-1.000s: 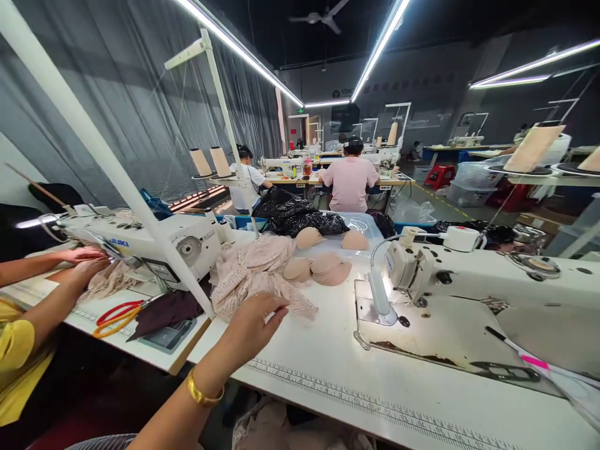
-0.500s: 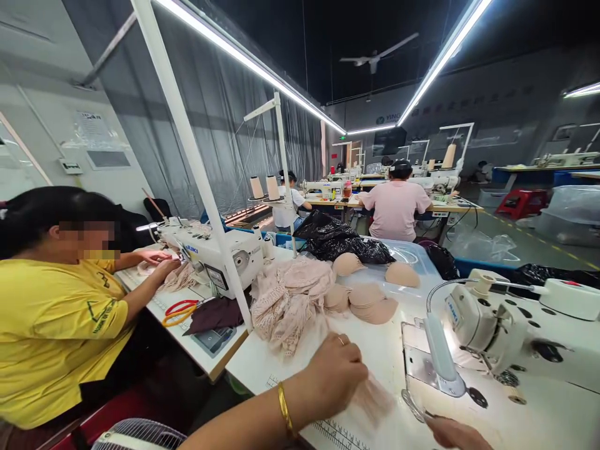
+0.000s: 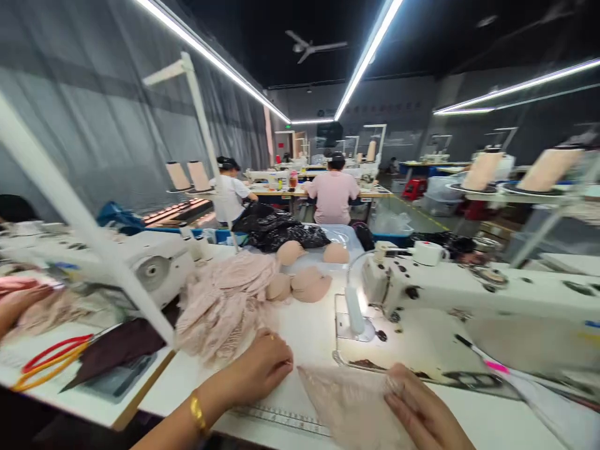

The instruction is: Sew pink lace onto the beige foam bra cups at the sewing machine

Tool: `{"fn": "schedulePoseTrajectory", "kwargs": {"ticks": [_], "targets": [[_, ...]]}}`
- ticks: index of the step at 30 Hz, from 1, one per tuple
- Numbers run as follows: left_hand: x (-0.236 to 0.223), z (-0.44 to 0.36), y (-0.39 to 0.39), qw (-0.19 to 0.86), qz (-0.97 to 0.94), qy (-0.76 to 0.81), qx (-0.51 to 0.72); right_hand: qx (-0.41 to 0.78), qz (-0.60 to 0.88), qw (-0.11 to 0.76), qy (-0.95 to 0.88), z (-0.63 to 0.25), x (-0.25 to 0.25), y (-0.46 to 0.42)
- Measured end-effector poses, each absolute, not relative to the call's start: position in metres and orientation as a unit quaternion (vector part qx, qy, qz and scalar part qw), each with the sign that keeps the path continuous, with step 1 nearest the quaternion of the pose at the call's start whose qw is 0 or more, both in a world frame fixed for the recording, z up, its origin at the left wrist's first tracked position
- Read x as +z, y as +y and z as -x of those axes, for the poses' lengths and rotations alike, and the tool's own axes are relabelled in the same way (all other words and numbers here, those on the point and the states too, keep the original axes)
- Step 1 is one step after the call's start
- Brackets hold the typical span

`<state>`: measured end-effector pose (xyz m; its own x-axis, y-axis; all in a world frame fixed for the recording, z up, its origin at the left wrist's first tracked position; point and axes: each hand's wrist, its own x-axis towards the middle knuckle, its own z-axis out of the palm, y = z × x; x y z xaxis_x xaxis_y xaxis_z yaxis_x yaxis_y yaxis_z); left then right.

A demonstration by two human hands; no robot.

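My right hand (image 3: 417, 406) pinches the edge of a thin beige lace fabric piece (image 3: 351, 397) above the front of the white table. The piece spreads leftward to a pointed corner. Close to that corner is my left hand (image 3: 265, 372), its fingers curled in; a small gap shows between them and the corner, and whatever they may hold is hidden. Beyond my left hand lies a heap of beige lace fabric (image 3: 225, 300). Beige bra cups (image 3: 312, 284) sit beside the heap, some of them stacked.
A sewing machine (image 3: 431, 281) with a lit lamp (image 3: 355, 310) stands at the right. Tweezers (image 3: 482, 353) lie under its arm. On the left table are red-and-orange-handled scissors (image 3: 56, 359), dark cloth (image 3: 117, 350) and another machine (image 3: 145, 262). A white pole (image 3: 94, 219) rises between the tables.
The view has swung right. The lace piece, earlier hanging under my left hand, now spreads out from my right hand, which has come further into view.
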<state>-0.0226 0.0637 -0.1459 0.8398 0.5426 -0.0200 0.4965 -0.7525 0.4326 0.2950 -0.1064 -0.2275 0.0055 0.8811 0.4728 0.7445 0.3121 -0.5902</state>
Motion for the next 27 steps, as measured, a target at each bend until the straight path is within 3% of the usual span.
{"fn": "schedulePoseTrajectory", "kwargs": {"ticks": [2, 4, 6, 8, 11, 17, 23, 27], "targets": [[-0.143, 0.017, 0.06, 0.306, -0.912, 0.272, 0.038, 0.056, 0.629, 0.385, -0.673, -0.336, -0.217, -0.11], [-0.14, 0.009, 0.056, 0.42, -0.858, 0.294, 0.032, -0.069, 0.688, 0.323, -0.646, -0.383, -0.219, -0.117], [-0.136, -0.001, 0.053, 0.525, -0.792, 0.308, 0.048, -0.18, 0.73, 0.214, -0.624, -0.425, -0.232, -0.127], [-0.131, -0.011, 0.049, 0.604, -0.737, 0.291, 0.08, -0.194, 0.728, 0.143, -0.641, -0.453, -0.247, -0.135], [-0.129, -0.025, 0.042, 0.681, -0.677, 0.259, 0.102, -0.197, 0.731, 0.177, -0.629, -0.453, -0.256, -0.138], [-0.136, -0.047, 0.029, 0.732, -0.618, 0.274, 0.088, 0.036, 0.665, 0.371, -0.648, -0.335, -0.204, -0.13], [-0.134, -0.05, 0.022, 0.737, -0.614, 0.265, 0.099, -0.189, 0.569, 0.286, -0.748, -0.256, -0.168, -0.108], [-0.134, -0.052, 0.018, 0.723, -0.631, 0.265, 0.094, -0.259, 0.564, 0.231, -0.75, -0.239, -0.161, -0.099]]}}
